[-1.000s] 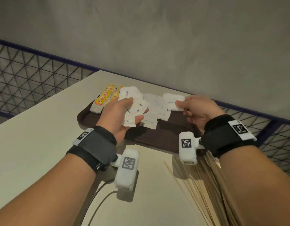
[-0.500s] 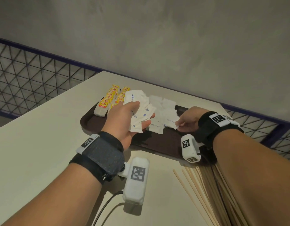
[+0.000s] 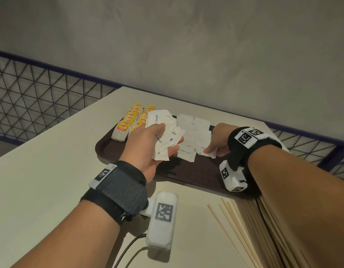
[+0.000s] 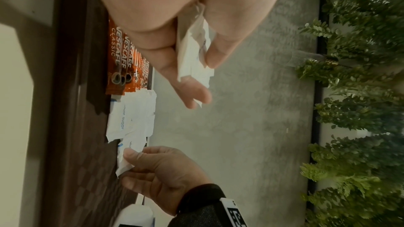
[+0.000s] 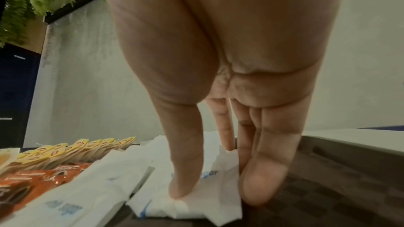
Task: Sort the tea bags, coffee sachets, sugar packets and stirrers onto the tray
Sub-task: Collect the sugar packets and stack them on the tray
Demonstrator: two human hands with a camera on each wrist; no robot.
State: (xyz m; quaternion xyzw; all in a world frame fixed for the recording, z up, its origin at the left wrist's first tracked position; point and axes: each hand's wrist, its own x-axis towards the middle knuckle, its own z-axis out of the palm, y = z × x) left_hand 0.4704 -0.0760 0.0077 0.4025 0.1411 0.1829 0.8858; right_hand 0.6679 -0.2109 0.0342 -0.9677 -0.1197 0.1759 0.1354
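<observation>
My left hand (image 3: 148, 146) hovers over the left part of the dark brown tray (image 3: 109, 151) and grips a fanned bundle of white sugar packets (image 3: 163, 132), seen between thumb and fingers (image 4: 192, 53). My right hand (image 3: 215, 142) is low over the tray's middle, its thumb (image 5: 183, 170) and fingers pinching one sugar packet (image 5: 196, 204) that lies on the tray beside several laid-down sugar packets (image 3: 192, 130). Yellow-tagged tea bags (image 3: 128, 122) stand in rows at the tray's far left. Orange coffee sachets (image 4: 122, 61) lie on the tray under my left hand.
Wooden stirrers (image 3: 244, 229) lie in a loose pile on the beige table (image 3: 41, 171) at the near right, partly under my right forearm. A wire mesh fence (image 3: 31, 93) borders the table's far side, before a grey wall. A cable (image 3: 126, 252) runs from the left wrist camera.
My right hand has come down from above the tray with its sugar packet, which now lies on the tray to the right of the others. My left hand has kept its bundle, hardly moving.
</observation>
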